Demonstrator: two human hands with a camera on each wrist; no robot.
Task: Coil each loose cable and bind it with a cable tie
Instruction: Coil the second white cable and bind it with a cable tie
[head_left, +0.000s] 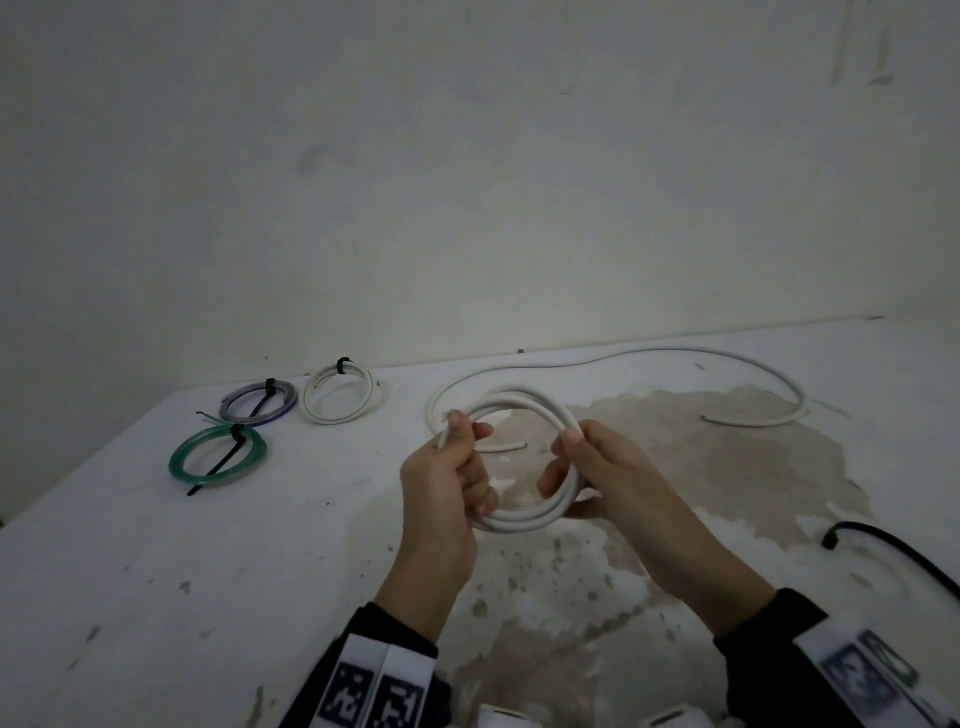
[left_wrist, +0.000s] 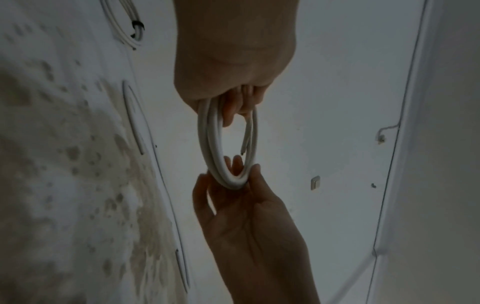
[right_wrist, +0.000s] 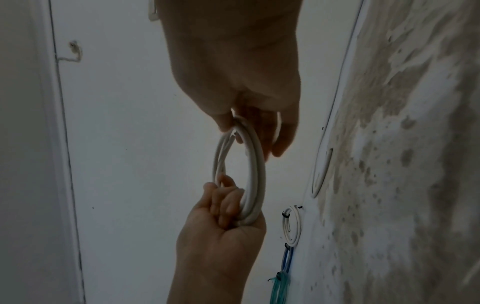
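A white cable coil (head_left: 524, 408) of several loops hangs above the table between both hands. My left hand (head_left: 457, 467) grips its left side with curled fingers; in the right wrist view the left hand (right_wrist: 226, 207) wraps the loops. My right hand (head_left: 574, 467) holds the coil's right side, thumb on top and fingers underneath. The left wrist view shows the coil (left_wrist: 207, 144) edge-on, with a free cable end (left_wrist: 244, 148) inside the ring and the right hand (left_wrist: 233, 181) cupping its far side.
A long loose white cable (head_left: 675, 356) curves across the back of the stained white table (head_left: 260, 545). Three tied coils lie at back left: white (head_left: 337, 397), blue-grey (head_left: 258, 402), green (head_left: 218, 457). A black cable (head_left: 893, 551) lies at the right edge.
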